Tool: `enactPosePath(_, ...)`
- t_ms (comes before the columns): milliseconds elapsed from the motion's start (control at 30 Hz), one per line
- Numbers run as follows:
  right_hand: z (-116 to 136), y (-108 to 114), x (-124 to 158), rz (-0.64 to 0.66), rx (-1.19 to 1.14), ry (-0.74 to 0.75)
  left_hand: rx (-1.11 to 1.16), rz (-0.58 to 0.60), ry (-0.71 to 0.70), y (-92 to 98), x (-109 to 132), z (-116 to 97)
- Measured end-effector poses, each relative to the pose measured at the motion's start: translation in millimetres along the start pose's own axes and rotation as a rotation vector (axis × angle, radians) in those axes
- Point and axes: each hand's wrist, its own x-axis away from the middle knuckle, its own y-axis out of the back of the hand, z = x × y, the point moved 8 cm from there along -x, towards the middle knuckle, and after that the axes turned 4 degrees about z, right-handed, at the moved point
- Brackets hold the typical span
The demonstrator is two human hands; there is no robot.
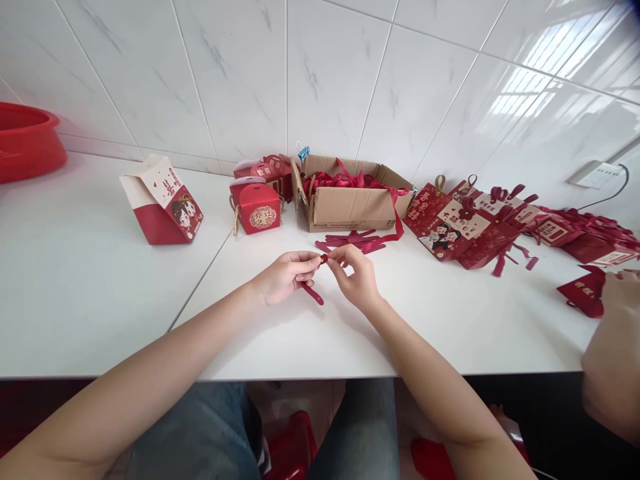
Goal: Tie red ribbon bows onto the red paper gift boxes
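My left hand (286,277) is closed on a dark red strip (313,294), whose rounded end with a small hole sticks out below the fingers. At its fingertips is a small dark red piece with a gold-coloured bit (324,259). From the other side, my right hand (357,279) pinches that same small piece between thumb and forefinger. The fingers partly hide it, so its exact shape is unclear. Several loose dark red strips (350,241) lie on the white table (280,333) just beyond my hands.
Behind stands a cardboard box (353,208) of red ribbon (340,180). Red gift boxes (259,210) and a red-and-white box (163,203) are to the left, a red basin (30,140) farther. Decorated bags (445,223) stand right, near another person's arm (617,353).
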Motion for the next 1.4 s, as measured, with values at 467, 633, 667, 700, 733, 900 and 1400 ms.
enactPosePath(467,12.6,-6.0,-0.2,0.084,-0.121,0.086,0.065,0.104,0.081,-10.2,0.4,4.9)
enactPosePath(633,13.1,-7.7,0.1,0.155,-0.163,0.090,0.087,0.157,0.120,-12.7,1.3,8.5)
enactPosePath(667,13.2,-7.3,0.2,0.149,-0.172,0.084,0.087,0.150,0.104,-12.1,1.1,7.4)
enactPosePath(700,13.7,-6.5,0.2,0.137,-0.176,0.082,0.085,0.136,0.081,-11.3,0.9,5.9)
enactPosePath(733,14.4,-5.3,0.2,0.118,-0.171,0.084,0.083,0.119,0.057,-10.2,0.7,4.2)
enactPosePath(900,20.6,1.5,1.8,0.000,-0.060,0.153,0.106,0.047,0.000,-7.2,0.4,1.1)
enactPosePath(1400,0.3,-7.1,2.1,-0.016,-0.131,-0.044,-0.090,-0.180,-0.060,10.3,0.7,1.1)
